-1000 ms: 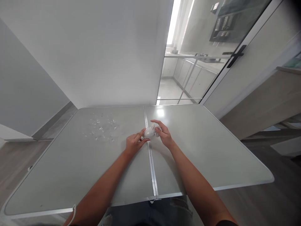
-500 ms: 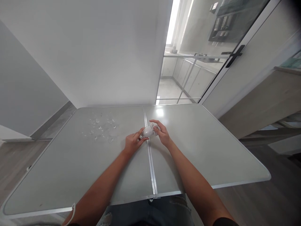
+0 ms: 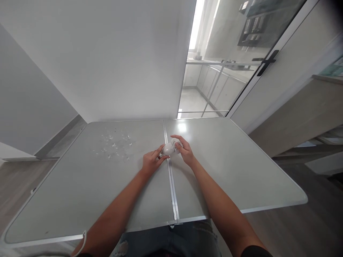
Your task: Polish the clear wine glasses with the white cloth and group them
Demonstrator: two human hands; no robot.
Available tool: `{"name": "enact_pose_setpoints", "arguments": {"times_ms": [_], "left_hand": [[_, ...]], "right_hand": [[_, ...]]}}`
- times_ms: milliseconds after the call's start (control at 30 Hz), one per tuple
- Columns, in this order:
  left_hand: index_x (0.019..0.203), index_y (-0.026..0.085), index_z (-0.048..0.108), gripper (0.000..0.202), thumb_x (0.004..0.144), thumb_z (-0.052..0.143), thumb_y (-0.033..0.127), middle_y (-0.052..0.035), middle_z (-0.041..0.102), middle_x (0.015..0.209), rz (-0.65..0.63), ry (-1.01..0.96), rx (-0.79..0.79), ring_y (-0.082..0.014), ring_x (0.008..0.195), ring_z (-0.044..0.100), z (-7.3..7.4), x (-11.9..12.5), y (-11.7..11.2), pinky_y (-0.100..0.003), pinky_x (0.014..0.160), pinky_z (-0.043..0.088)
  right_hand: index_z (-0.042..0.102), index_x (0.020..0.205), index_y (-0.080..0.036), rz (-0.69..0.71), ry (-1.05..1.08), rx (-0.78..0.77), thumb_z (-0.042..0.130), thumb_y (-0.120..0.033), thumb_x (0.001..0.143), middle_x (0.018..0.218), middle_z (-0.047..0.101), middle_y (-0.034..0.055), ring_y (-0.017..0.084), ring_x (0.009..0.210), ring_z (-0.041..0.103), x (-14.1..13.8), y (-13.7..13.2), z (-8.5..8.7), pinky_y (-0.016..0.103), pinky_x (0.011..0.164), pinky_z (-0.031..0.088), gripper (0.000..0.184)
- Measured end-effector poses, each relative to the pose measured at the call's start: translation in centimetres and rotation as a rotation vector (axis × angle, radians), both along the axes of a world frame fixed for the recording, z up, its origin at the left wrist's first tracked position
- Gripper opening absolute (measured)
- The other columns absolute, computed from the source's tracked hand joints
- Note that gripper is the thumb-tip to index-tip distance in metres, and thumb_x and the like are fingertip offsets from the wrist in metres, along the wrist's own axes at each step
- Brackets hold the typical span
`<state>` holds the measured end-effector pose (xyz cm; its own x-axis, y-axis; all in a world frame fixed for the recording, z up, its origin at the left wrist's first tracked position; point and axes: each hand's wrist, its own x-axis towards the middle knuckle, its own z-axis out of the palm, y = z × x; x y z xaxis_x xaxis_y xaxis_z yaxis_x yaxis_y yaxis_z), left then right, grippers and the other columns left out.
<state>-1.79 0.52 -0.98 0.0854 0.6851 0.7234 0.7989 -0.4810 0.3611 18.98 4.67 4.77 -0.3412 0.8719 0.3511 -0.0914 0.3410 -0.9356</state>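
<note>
Fingers (image 3: 157, 154) of the left hand (image 3: 150, 163) and right hand (image 3: 186, 153) pinch a small white object (image 3: 168, 149) from opposite sides, steadying it at the tabletop (image 3: 227, 171) seam; clear bits (image 3: 115, 148) lie at ten o'clock.

Left hand (image 3: 150, 163), right hand (image 3: 187, 154), both grips pinched
</note>
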Motion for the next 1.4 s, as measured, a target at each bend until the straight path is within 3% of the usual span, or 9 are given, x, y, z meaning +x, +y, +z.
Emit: {"name": "enact_pose_setpoints", "arguments": {"times_ms": [233, 400, 467, 633, 767, 967, 1067, 1167, 1400], "left_hand": [[0.13, 0.024, 0.068, 0.055, 0.082, 0.076, 0.052, -0.0021, 0.076, 0.075, -0.023, -0.057, -0.03, -0.0131, 0.057, 0.066, 0.0, 0.1, -0.1, -0.024, 0.061, 0.048], [0.13, 0.027, 0.066, 0.055, 0.081, 0.077, 0.05, -0.0021, 0.079, 0.09, -0.04, -0.185, -0.055, -0.0115, 0.057, 0.065, 0.3, 0.2, -0.1, -0.024, 0.063, 0.051], [0.129, 0.027, 0.065, 0.055, 0.081, 0.077, 0.051, -0.002, 0.078, 0.09, -0.056, -0.239, -0.107, -0.0114, 0.057, 0.064, 0.6, 0.3, -0.2, -0.024, 0.064, 0.051], [0.123, 0.024, 0.053, 0.048, 0.086, 0.072, 0.049, 0.0008, 0.075, 0.084, -0.126, -0.385, -0.276, -0.0117, 0.058, 0.064, 1.2, 0.4, -0.6, -0.024, 0.061, 0.049], [0.109, 0.024, 0.043, 0.04, 0.088, 0.068, 0.047, 0.0036, 0.072, 0.076, -0.116, -0.524, -0.378, -0.0128, 0.055, 0.064, 1.3, 0.4, -0.6, -0.024, 0.059, 0.047], [0.107, 0.025, 0.035, 0.034, 0.096, 0.054, 0.051, 0.0042, 0.068, 0.071, -0.304, -0.694, -0.541, -0.0112, 0.048, 0.057, 1.4, 0.5, -0.4, -0.022, 0.051, 0.043], [0.107, 0.025, 0.036, 0.035, 0.095, 0.055, 0.051, 0.0055, 0.066, 0.068, -0.424, -0.677, -0.609, -0.0105, 0.047, 0.056, 1.4, 0.6, -0.5, -0.021, 0.05, 0.042], [0.108, 0.024, 0.038, 0.035, 0.095, 0.056, 0.051, 0.0059, 0.065, 0.067, -0.396, -0.695, -0.572, -0.0102, 0.047, 0.055, 1.3, 0.7, -0.6, -0.021, 0.05, 0.041], [0.106, 0.025, 0.039, 0.037, 0.09, 0.063, 0.048, 0.0069, 0.063, 0.069, -0.327, -0.671, -0.559, -0.0087, 0.048, 0.052, 1.7, 0.7, -0.5, -0.02, 0.052, 0.041]], "right_hand": [[0.062, 0.129, -0.025, -0.113, 0.277, -0.182, 0.062, -0.049, 0.09, 0.073, 0.056, -0.0022, 0.014, 0.064, 0.049, 0.1, 0.4, -0.1, 0.026, 0.062, 0.042, 0.045], [0.056, 0.134, -0.027, -0.383, 0.506, -0.241, 0.068, -0.047, 0.087, 0.108, 0.067, 0.003, 0.018, 0.091, 0.063, 0.5, 1.8, -0.9, 0.029, 0.078, 0.051, 0.052], [0.06, 0.126, -0.024, -0.325, 0.485, -0.295, 0.072, -0.045, 0.084, 0.111, 0.068, 0.0042, 0.019, 0.097, 0.063, -0.1, 1.8, -1.2, 0.029, 0.082, 0.051, 0.048], [0.066, 0.113, -0.022, 0.05, 0.532, -0.471, 0.069, -0.044, 0.087, 0.108, 0.07, 0.0052, 0.021, 0.094, 0.064, -2.7, 0.2, -1.2, 0.03, 0.078, 0.052, 0.033], [0.067, 0.108, -0.023, 0.185, 0.58, -0.588, 0.063, -0.038, 0.09, 0.11, 0.07, 0.0043, 0.021, 0.095, 0.064, -3.3, -0.4, -1.2, 0.031, 0.076, 0.053, 0.024], [0.066, 0.109, -0.023, 0.158, 0.631, -0.512, 0.055, -0.033, 0.09, 0.109, 0.07, 0.0033, 0.022, 0.098, 0.063, -2.9, -0.5, -0.5, 0.031, 0.075, 0.053, 0.024], [0.064, 0.11, -0.022, 0.238, 0.611, -0.53, 0.053, -0.036, 0.091, 0.105, 0.07, 0.0048, 0.023, 0.094, 0.064, -3.0, -0.8, 0.0, 0.033, 0.072, 0.054, 0.026], [0.065, 0.105, -0.02, 0.29, 0.56, -0.569, 0.054, -0.04, 0.09, 0.1, 0.07, 0.0061, 0.023, 0.089, 0.064, -3.0, -0.7, 0.1, 0.034, 0.069, 0.054, 0.027], [0.064, 0.111, -0.024, 0.089, 0.516, -0.422, 0.052, -0.044, 0.089, 0.111, 0.07, 0.0052, 0.025, 0.101, 0.063, -2.8, -0.7, -0.1, 0.035, 0.078, 0.054, 0.033]]}}
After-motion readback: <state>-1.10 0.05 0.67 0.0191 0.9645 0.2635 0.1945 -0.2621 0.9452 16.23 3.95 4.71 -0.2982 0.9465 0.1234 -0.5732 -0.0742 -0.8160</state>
